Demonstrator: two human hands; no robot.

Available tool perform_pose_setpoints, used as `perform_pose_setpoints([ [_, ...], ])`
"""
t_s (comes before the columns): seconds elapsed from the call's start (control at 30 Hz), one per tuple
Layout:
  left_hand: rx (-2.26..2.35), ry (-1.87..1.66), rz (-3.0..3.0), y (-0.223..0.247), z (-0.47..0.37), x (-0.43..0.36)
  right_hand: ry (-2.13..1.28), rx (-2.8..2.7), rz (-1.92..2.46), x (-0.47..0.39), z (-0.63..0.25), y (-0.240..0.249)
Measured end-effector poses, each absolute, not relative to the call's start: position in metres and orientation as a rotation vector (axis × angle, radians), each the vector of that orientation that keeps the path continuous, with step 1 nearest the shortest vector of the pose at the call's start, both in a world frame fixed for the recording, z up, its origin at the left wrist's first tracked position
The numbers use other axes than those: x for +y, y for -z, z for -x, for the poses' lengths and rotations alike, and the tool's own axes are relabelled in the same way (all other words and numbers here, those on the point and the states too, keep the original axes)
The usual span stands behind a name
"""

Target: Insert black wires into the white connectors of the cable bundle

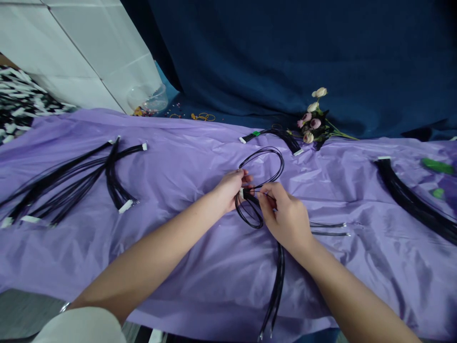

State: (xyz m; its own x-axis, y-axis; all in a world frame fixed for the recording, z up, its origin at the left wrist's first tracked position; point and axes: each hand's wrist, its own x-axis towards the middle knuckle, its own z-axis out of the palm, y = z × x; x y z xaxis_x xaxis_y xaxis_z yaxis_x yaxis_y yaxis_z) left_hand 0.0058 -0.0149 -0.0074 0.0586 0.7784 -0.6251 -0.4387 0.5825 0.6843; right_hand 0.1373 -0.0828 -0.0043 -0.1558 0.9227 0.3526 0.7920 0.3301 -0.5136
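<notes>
My left hand [233,186] is closed around the connector end of a black wire harness [279,271], near the middle of the purple-covered table. The white connector [242,193] shows at its fingertips. Thumb and forefinger of my right hand [287,214] pinch a thin black wire just right of that connector. One wire loop [283,164] arcs above the hands, and a smaller loop hangs below the connector. Loose harness wires run down toward the table's front edge. Two wire ends [332,229] stick out to the right, beyond my right hand. My right fingers partly hide the wires.
Several harnesses [64,186] lie on the purple sheet [171,166] at left. A short harness [282,134] lies beyond my hands, beside artificial flowers [310,121]. At right lies a thick harness [410,200]. A clear tub [152,99] and yellow rubber bands [203,116] sit behind.
</notes>
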Motion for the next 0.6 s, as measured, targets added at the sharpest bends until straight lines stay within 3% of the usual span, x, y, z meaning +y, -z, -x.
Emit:
perform_pose_setpoints([
  [0.3, 1.167, -0.938, -0.458, 0.009, -0.007, -0.017, -0.397, -1.852, 1.499, -0.074, -0.145, -0.003],
  [0.5, 1.156, -0.939, -0.421, 0.004, -0.006, -0.016, -1.356, -1.422, 1.297, -0.062, -0.188, -0.029],
  [0.6, 1.174, -0.943, -0.42, 0.003, -0.005, -0.016, -1.516, -1.164, 1.184, -0.058, -0.219, -0.041],
])
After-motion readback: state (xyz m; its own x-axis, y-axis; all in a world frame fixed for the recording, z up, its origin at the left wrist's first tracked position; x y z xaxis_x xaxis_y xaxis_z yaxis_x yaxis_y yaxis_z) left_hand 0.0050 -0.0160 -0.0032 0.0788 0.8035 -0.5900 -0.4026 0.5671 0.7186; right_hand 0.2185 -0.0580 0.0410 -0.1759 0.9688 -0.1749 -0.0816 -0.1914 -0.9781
